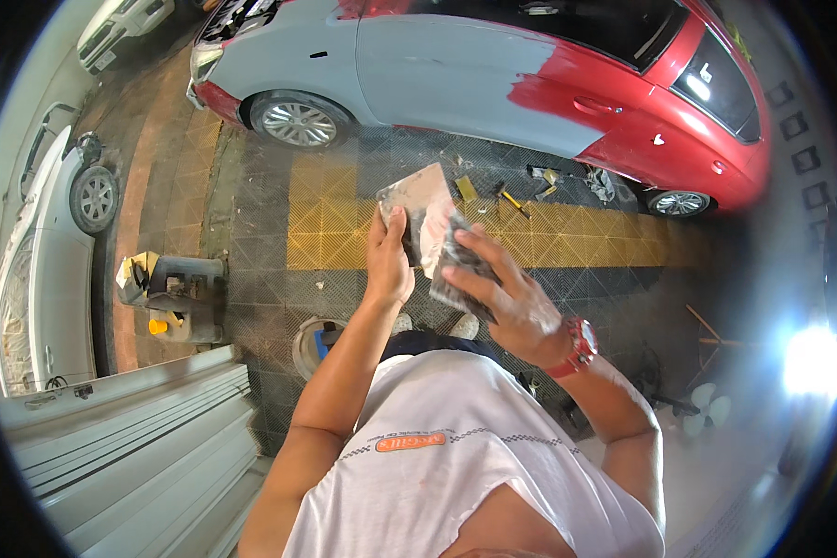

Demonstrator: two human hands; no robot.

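My left hand (388, 260) is closed round a flat mixing board (417, 189), held tilted in front of my chest with the thumb on its face. Pale pink paste (435, 229) is smeared along the board's right side. My right hand (523, 312) grips a dark, flat spreader (449, 264), its fingers laid across the face. The spreader's upper edge meets the paste and the board. A red watch (581, 342) is on my right wrist. Beyond both hands stands a red car (595, 102) with grey-coated panels (446, 70).
On the tiled floor by the car lie a hammer (511, 199), a yellow pad (465, 189) and crumpled plastic (601, 184). A cluttered stand (181, 298) is at left, near a white car (56, 270). A bucket (307, 349) stands by my feet; a bright lamp (817, 361) shines at right.
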